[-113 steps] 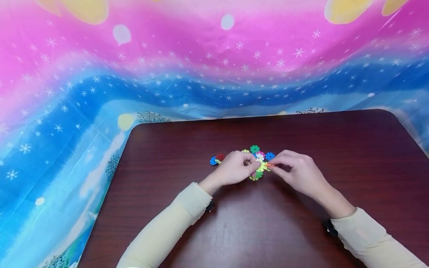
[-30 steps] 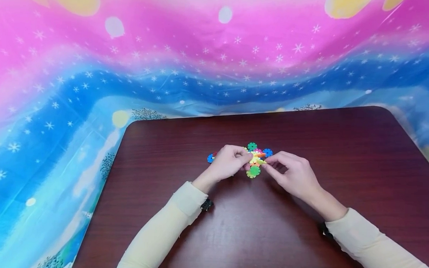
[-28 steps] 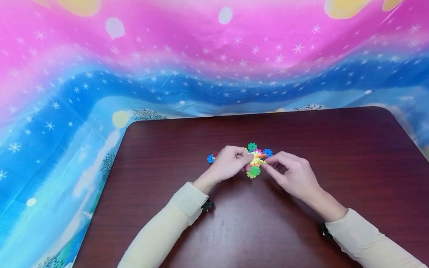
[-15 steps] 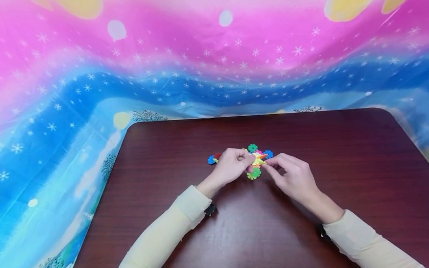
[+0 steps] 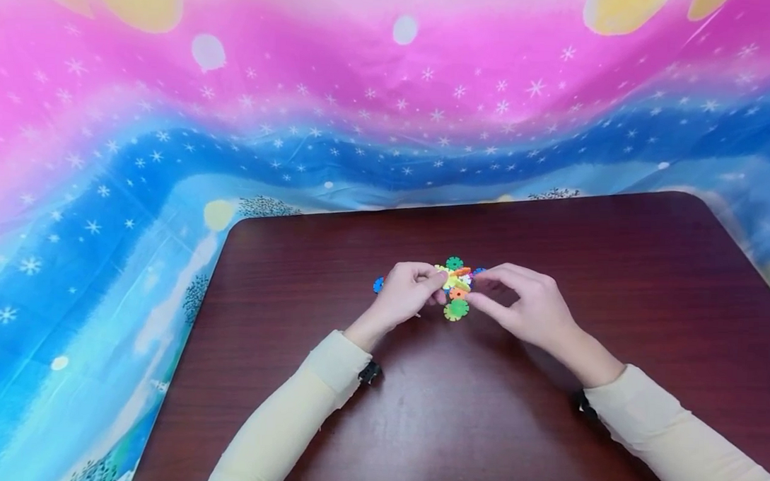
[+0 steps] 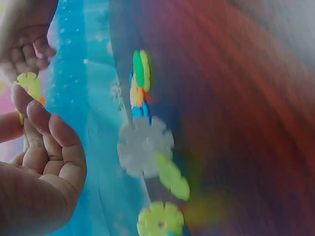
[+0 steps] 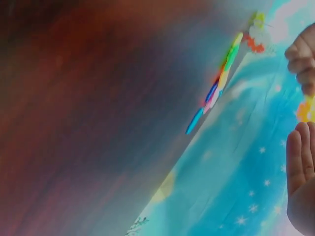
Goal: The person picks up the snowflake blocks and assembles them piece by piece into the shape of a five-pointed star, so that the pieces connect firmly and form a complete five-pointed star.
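In the head view, my left hand [image 5: 403,294] pinches a yellow notched disc [image 5: 448,277] between thumb and fingers. An orange disc [image 5: 462,271], seen nearly edge-on, sticks out of it, and a second yellow piece seems joined beside it. The left wrist view has the pinched yellow disc [image 6: 29,84] raised above the table. My right hand [image 5: 536,302] is just right of these pieces, thumb and fingers spread apart with nothing visible between them. Beneath lie more discs: a green one [image 5: 457,308] in front, an orange one [image 5: 459,295] and another green one [image 5: 454,263] at the back.
A blue disc [image 5: 378,285] shows left of my left hand. The left wrist view has a whitish disc [image 6: 145,146] and a yellow disc [image 6: 160,219] on the table. A dark red-brown table [image 5: 308,266] carries everything; a printed pink and blue cloth [image 5: 338,111] hangs behind it.
Earlier my right fingers held an orange piece, then a yellow one, against the discs in my left hand. Now they have let go and spread, and the left hand has shifted slightly left.
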A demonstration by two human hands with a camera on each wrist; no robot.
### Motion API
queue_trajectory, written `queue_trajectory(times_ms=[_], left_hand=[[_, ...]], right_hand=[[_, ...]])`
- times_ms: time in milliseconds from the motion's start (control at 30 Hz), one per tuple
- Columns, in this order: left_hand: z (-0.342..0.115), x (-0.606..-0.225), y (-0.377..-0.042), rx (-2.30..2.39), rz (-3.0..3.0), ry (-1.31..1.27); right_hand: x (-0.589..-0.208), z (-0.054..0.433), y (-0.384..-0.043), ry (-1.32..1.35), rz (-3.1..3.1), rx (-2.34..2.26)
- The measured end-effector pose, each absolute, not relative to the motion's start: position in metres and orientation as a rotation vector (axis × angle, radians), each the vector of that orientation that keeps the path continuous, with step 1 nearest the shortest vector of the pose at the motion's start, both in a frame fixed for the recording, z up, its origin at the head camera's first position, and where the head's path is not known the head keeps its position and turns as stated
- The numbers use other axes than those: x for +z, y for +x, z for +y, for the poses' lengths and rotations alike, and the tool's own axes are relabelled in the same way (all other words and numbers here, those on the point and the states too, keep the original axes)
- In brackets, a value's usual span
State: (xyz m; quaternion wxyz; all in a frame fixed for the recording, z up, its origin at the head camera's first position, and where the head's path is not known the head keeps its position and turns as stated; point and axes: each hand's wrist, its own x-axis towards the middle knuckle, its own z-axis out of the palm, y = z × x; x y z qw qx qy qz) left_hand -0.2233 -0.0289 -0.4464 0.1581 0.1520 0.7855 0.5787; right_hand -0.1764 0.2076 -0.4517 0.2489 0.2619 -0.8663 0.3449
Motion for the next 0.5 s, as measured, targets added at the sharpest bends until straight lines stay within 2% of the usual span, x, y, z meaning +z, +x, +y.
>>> queue_trajectory(times_ms=[233, 500], left_hand=[[-0.061, -0.442, -0.243, 1.583, 2.308, 0.415], [-0.105, -0.442, -0.259, 1.411, 2.252, 0.374]], right_hand=[[-0.457, 0.231, -0.204, 0.474, -2.745, 0.804], [-0.473, 0.240, -0.227, 0.516, -3.043, 0.645]])
